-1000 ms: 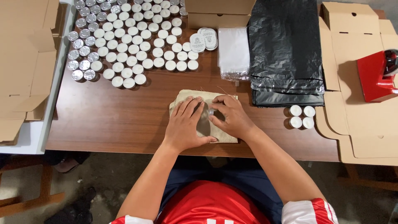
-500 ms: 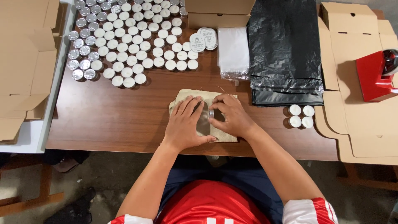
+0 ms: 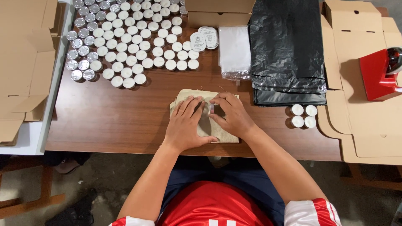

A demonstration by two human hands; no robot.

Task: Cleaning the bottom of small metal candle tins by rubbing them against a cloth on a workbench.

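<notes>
A beige burlap cloth [image 3: 183,97] lies flat on the brown wooden table [image 3: 117,117], just in front of me. My left hand [image 3: 186,124] rests palm-down on the cloth with its fingers spread. My right hand [image 3: 230,114] sits on the cloth's right half and pinches a small silver-rimmed tealight [image 3: 212,109] on its edge between thumb and fingers. The two hands almost touch over the middle of the cloth.
Many white tealights in metal cups [image 3: 130,37] cover the table's far left. Round labels [image 3: 204,38], clear bags [image 3: 233,50], black plastic bags [image 3: 289,50] and a cardboard box [image 3: 217,12] lie behind. Several tealights [image 3: 303,116] stand right. Flat cartons [image 3: 364,83] and a red tape dispenser [image 3: 379,75] flank.
Both hands stay on the cloth and have barely shifted. The right hand's fingers have turned the small tealight slightly.
</notes>
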